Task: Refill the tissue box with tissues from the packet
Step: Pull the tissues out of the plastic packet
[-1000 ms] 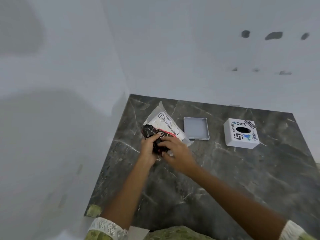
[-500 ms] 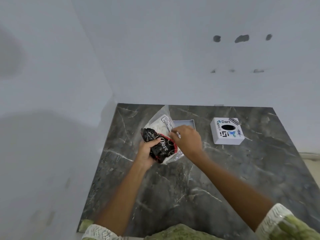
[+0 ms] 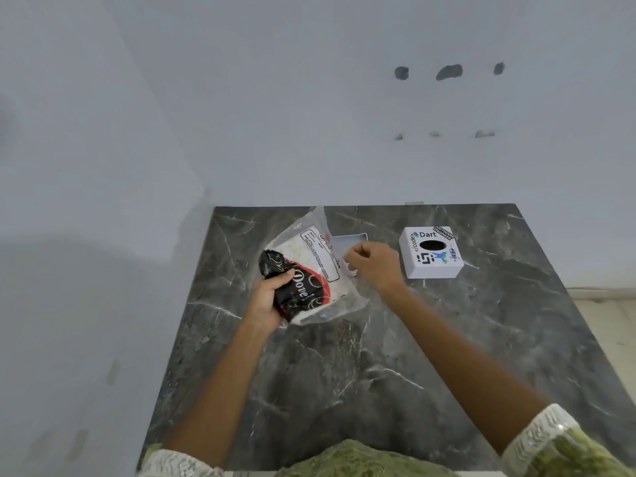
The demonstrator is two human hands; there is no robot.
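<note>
both hands' fingers grip the tissue packet [image 3: 309, 270], hiding the tray [image 3: 347, 241]; tissue box [image 3: 432, 253] right.

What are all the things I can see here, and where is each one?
Tissue packet: one, clear plastic with a black and red printed end and white tissues inside, held up over the left part of the table.
Tray: one, pale grey, shallow, mostly hidden behind the packet and right hand.
Tissue box: one, white with stickers and a dark oval opening on top, on the table to the right.
Table: one, dark grey marble with white veins, in a white-walled corner.
Left hand: gripping the packet's black end.
Right hand: closed on the packet's clear edge.
Sleeves: two, green with white cuffs.
</note>
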